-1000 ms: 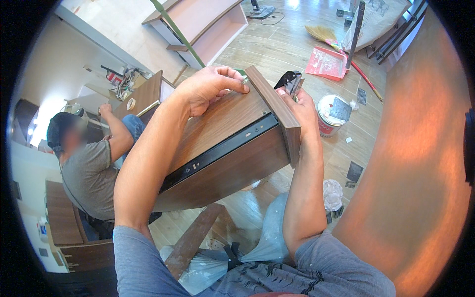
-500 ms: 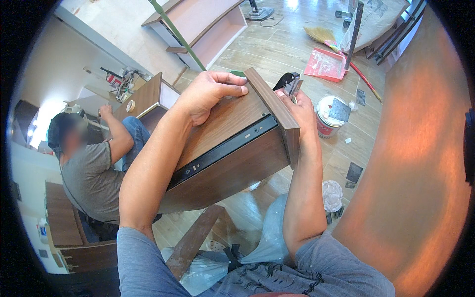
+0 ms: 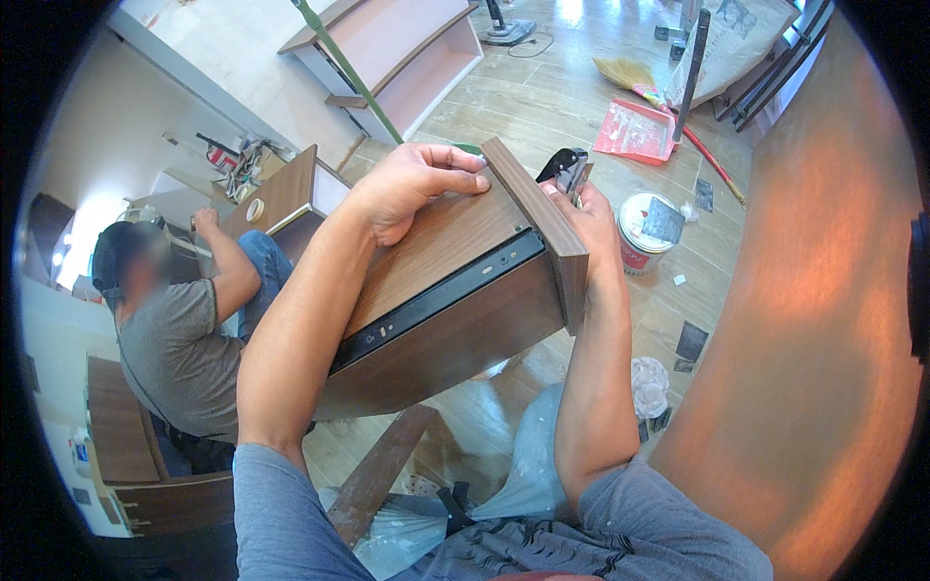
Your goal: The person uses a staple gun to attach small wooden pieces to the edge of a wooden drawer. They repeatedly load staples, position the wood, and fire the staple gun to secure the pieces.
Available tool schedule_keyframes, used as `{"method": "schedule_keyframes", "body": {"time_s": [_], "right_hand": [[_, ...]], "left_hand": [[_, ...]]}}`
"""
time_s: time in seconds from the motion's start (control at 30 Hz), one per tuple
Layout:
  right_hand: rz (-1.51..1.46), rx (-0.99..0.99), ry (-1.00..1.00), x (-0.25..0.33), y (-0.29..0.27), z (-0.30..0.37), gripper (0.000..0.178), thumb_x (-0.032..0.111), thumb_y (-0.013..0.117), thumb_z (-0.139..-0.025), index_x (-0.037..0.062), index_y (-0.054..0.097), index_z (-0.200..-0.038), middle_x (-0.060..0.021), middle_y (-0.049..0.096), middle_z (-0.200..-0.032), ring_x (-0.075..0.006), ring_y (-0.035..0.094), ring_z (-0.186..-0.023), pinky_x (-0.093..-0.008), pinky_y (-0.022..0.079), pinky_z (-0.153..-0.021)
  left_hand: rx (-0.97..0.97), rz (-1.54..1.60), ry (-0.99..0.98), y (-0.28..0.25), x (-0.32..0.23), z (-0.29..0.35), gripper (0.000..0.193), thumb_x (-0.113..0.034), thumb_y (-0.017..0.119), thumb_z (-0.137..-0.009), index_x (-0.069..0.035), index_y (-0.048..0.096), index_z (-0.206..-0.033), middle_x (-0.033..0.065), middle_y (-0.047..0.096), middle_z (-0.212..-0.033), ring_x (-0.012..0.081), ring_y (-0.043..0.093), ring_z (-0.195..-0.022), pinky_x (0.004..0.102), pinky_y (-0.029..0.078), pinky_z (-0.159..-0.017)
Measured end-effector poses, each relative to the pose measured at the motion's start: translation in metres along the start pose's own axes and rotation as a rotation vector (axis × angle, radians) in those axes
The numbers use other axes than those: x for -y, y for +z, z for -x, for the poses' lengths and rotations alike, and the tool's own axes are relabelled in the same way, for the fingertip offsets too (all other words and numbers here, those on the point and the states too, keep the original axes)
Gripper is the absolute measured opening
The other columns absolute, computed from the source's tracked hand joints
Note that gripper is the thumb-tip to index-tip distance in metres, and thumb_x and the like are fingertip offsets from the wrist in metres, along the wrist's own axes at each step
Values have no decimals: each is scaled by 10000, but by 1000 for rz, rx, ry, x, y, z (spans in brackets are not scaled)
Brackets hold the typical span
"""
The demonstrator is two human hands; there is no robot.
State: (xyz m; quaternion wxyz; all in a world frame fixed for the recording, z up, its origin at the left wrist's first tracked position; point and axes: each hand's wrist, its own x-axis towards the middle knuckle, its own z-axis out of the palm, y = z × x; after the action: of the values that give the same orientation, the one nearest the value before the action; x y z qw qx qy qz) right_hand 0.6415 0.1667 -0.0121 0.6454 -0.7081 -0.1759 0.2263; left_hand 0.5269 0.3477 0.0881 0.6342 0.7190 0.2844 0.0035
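The floor (image 3: 542, 107) under me is light wood planks, with a red dustpan (image 3: 635, 131), a straw broom (image 3: 630, 73) and a white bucket (image 3: 647, 232) lying about. In front of me, up off the floor, is a brown wooden drawer (image 3: 436, 320) with a black metal rail (image 3: 436, 300) along its side. My left hand (image 3: 412, 184) lies on top of it, fingers curled over its front board (image 3: 538, 223). My right hand (image 3: 581, 218) is behind that board, wrapped around a small black tool (image 3: 567, 169). Off to my left, another person (image 3: 170, 329) in a grey shirt sits by a wooden panel (image 3: 281, 194).
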Motion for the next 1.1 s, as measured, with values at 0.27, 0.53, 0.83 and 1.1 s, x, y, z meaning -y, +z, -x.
{"method": "schedule_keyframes", "body": {"time_s": [0.27,0.53,0.83,1.1], "right_hand": [[15,-11,1,7,-1,3,232,257,652,-966,48,731,-1028,-81,791,-968,-215,701,-991,-364,495,-948],[20,-15,-43,-6,1,-4,246,271,661,-961,47,732,-1034,-83,789,-965,-216,702,-952,-358,501,-916],[-53,-12,-36,-20,5,-14,267,282,672,-956,28,734,-1010,-103,787,-967,-217,700,-940,-355,499,-910],[-60,12,-24,-24,5,-15,268,272,668,-949,21,709,-1033,-105,788,-988,-217,701,-964,-364,495,-928]], "left_hand": [[-34,-58,-35,6,-2,-5,246,-101,813,-859,-69,746,-1093,28,750,-999,117,676,-881,264,524,-812],[-75,41,-108,8,-7,-5,182,-50,847,-792,-97,730,-924,68,731,-950,165,660,-841,307,542,-736],[11,122,-92,0,-2,-3,208,-67,829,-845,-84,759,-1040,84,744,-998,177,667,-916,330,561,-802],[89,121,-87,-10,2,-8,259,-23,751,-881,-58,712,-1134,61,745,-1009,126,708,-892,274,580,-801]]}}
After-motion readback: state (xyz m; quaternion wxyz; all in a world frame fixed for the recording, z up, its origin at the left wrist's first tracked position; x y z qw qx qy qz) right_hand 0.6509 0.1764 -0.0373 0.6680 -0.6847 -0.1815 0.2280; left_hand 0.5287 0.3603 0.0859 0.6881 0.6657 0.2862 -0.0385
